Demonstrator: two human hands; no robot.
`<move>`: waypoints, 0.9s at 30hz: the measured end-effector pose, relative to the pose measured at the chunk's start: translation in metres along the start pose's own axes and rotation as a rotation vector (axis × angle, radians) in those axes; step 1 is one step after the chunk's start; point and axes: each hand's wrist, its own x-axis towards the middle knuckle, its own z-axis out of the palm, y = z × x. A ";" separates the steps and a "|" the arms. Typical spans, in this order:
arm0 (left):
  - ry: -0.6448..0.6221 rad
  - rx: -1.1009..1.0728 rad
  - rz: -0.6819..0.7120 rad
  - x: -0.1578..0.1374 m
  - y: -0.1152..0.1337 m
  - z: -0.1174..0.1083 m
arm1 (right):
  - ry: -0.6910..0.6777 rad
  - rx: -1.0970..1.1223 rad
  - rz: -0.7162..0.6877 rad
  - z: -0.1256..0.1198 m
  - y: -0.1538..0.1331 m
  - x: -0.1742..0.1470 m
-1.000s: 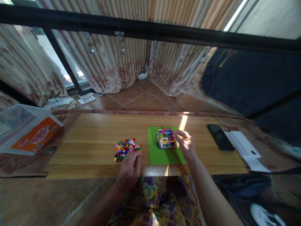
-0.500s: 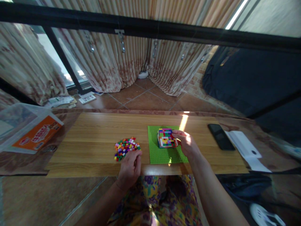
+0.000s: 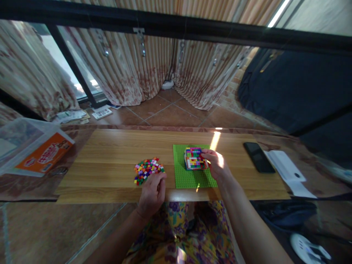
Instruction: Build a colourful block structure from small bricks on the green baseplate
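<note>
A boxy structure of multicoloured toy bricks (image 3: 194,159) stands on a green studded baseplate (image 3: 183,179). My right hand (image 3: 218,165) is at its right side, thumb and fingers closed on the upper right edge. Any loose brick under those fingertips is hidden. To the left, a pile of small loose bricks (image 3: 147,169) in many colours lies on the wooden table (image 3: 110,157). Just in front of the pile, my left hand (image 3: 152,194) is closed in a pinch, its fingertips by the pile's near right edge. What it pinches is too small to make out.
A black phone (image 3: 259,157) lies on the table's right, beside a white box (image 3: 286,167). At the far left stands a clear plastic bin (image 3: 35,146) with an orange label. A dark metal rail (image 3: 176,24) crosses in front of the curtains.
The view has shifted slightly, so the table sits a little higher in the picture. Both hands keep nearly the same places at the pile and the structure.
</note>
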 end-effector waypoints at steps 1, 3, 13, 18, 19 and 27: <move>0.001 0.003 0.004 0.000 0.000 0.000 | 0.004 0.025 0.045 0.000 0.000 0.000; 0.009 0.007 0.011 0.000 0.000 0.000 | 0.004 0.094 0.162 0.001 -0.002 0.000; -0.012 -0.018 -0.004 0.000 -0.002 0.000 | 0.028 0.139 0.121 0.005 0.001 -0.002; -0.018 -0.085 -0.053 0.001 0.000 -0.003 | 0.146 0.016 -0.145 0.003 0.009 -0.023; -0.016 -0.097 -0.062 0.001 0.001 -0.004 | 0.208 -0.070 -0.242 0.002 0.009 -0.029; 0.053 -0.123 -0.130 -0.003 0.002 -0.007 | 0.078 -0.401 -0.623 0.031 0.008 -0.092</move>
